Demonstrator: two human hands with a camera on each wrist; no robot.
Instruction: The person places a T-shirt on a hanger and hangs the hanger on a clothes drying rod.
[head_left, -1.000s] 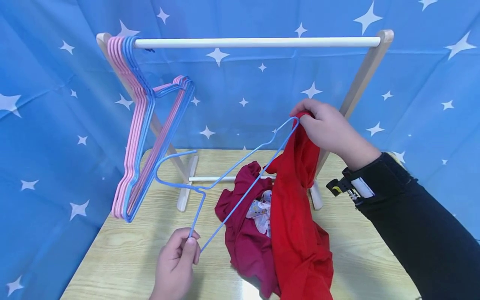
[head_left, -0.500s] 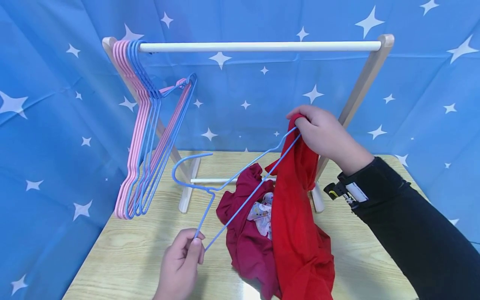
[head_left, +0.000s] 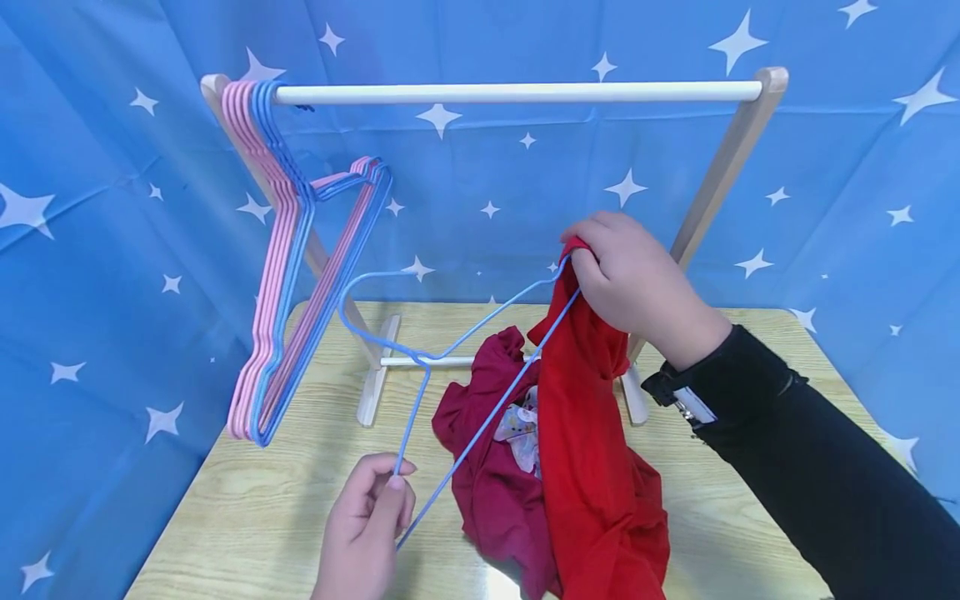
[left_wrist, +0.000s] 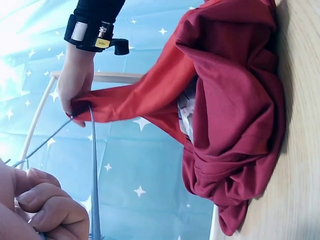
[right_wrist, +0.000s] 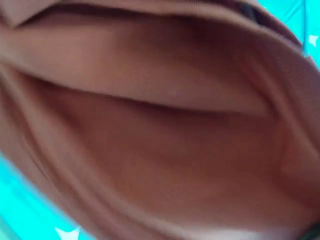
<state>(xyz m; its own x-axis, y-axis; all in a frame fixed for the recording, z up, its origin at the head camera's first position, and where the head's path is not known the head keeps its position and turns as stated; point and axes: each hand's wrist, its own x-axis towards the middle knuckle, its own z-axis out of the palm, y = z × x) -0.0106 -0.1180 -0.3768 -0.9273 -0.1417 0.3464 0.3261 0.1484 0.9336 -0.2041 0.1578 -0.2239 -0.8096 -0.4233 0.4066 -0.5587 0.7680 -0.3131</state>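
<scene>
My left hand pinches a blue wire hanger near its left corner, thumb on top; the hook points up and back. My right hand grips the upper edge of a red garment, with the hanger's right end tucked in at the fingers and hidden by cloth. Below, the red cloth hangs onto the table. In the left wrist view, two strands of the hanger run up to the right hand and the bunched red cloth. Reddish-brown-looking cloth fills the right wrist view.
A maroon garment lies crumpled beside the red one, with white printed cloth showing between. Behind stands a rack with a white rod; several pink and blue hangers hang at its left end. A starry blue curtain backs the table.
The right hand has shifted a little left and down, and the hanger's right end has gone out of sight into the red cloth. The hanger has tilted, its hook now higher.
</scene>
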